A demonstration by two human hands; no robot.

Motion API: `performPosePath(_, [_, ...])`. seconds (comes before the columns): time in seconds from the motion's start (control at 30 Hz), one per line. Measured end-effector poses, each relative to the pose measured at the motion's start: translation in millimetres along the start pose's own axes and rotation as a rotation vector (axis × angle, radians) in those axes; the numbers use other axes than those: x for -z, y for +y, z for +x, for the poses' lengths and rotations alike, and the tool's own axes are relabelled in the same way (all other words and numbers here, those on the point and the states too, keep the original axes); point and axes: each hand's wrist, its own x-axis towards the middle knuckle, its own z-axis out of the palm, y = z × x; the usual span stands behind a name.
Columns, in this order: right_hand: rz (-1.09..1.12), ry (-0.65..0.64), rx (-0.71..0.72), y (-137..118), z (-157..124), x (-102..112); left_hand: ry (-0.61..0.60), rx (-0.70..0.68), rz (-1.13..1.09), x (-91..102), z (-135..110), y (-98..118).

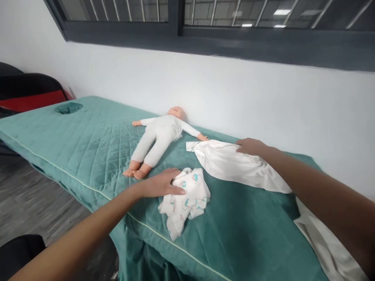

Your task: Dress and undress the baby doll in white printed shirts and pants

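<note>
A baby doll (159,138) in a white bodysuit lies on its back near the wall on a green quilted massage bed (88,148). My left hand (162,183) rests flat on a crumpled white baby garment with teal prints (187,199) close to the doll's feet. My right hand (252,147) lies palm down on a plain white cloth (234,164) that runs from beside the doll's arm to the bed's right end and hangs over its edge.
The bed has a face hole (68,108) at its far left end. A white wall (234,97) with a dark window frame runs behind it. A black and red chair (29,93) stands at the left. Grey floor lies below.
</note>
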Motion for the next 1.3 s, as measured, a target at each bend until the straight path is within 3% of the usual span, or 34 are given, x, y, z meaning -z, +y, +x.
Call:
performPosePath(0.1, [-0.188,-0.018,-0.123,-28,-31,14,0.013,0.015,0.148,-21.4,6,17])
performPosePath(0.2, [-0.281,-0.023,-0.136,-65,-64,28,0.092,-0.037,0.161,-34.7,22,44])
performPosePath(0.3, [-0.359,-0.045,-0.042,-105,-98,42,0.172,-0.227,0.108,-47.0,39,82])
performPosePath(0.43, [-0.270,-0.100,0.093,-152,-139,57,0.391,-0.483,0.214,-68.8,54,128])
performPosePath(0.53, [-0.171,-0.143,0.172,-177,-163,69,0.412,-0.556,0.339,-82.6,61,147])
performPosePath(0.63, [-0.201,-0.149,0.137,-190,-184,80,0.372,-0.566,0.456,-84.9,61,154])
performPosePath(0.8, [-0.265,-0.107,-0.171,-194,-211,91,0.470,-0.521,0.708,-63.0,49,157])
performPosePath(0.93, [-0.166,-0.141,-0.226,-193,-217,77,0.679,-0.496,0.747,-43.3,38,153])
performPosePath(1.1, [0.092,-0.147,-0.145,-198,-209,30,0.862,-0.313,0.613,-34.6,27,151])
performPosePath(1.2, [0.442,-0.162,-0.255,-210,-202,-10,0.869,-0.166,0.512,-38.6,18,158])
performPosePath(1.3, [0.965,-0.056,-0.353,-227,-195,-47,0.806,-0.087,0.316,-44.2,7,170])
